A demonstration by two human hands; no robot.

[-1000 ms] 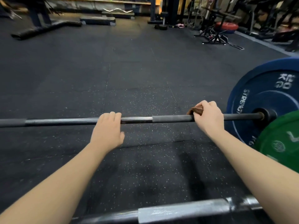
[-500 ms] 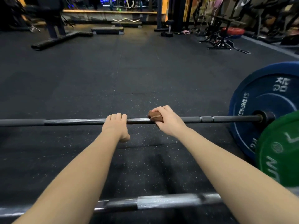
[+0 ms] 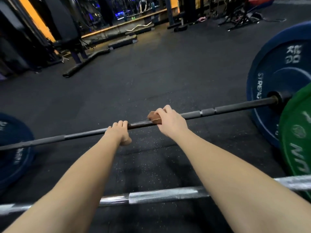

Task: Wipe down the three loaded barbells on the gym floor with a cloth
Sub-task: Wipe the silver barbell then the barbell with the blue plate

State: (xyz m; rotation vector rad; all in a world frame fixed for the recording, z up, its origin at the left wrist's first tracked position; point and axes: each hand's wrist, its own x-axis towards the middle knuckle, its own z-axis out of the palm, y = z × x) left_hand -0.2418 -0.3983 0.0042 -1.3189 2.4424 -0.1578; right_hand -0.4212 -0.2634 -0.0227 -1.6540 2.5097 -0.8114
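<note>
Cloth was in my right hand, bunched up and pressed on the dark barbell near its middle. My right fingers were curled over the cloth and the bar, holding both. My left hand was just beside it on the same bar. My left fingers were curled over the top of the bar and held nothing else. The bar lay on the gym floor, with a blue plate at its right end and a second blue plate at its left end.

I think I was halfway through wiping this bar. The part from my cloth out to the left end looked left to do. A silver barbell lay nearer to me, under my arms, with a green plate on its right end. I could not tell if that one was clean. I could not see a third barbell at all.

A second before, my cloth was far along the bar, close to the right blue plate. It had slid left and was now near my left hand, which had stayed on about the same spot. The left plate had not been in my view then.
</note>
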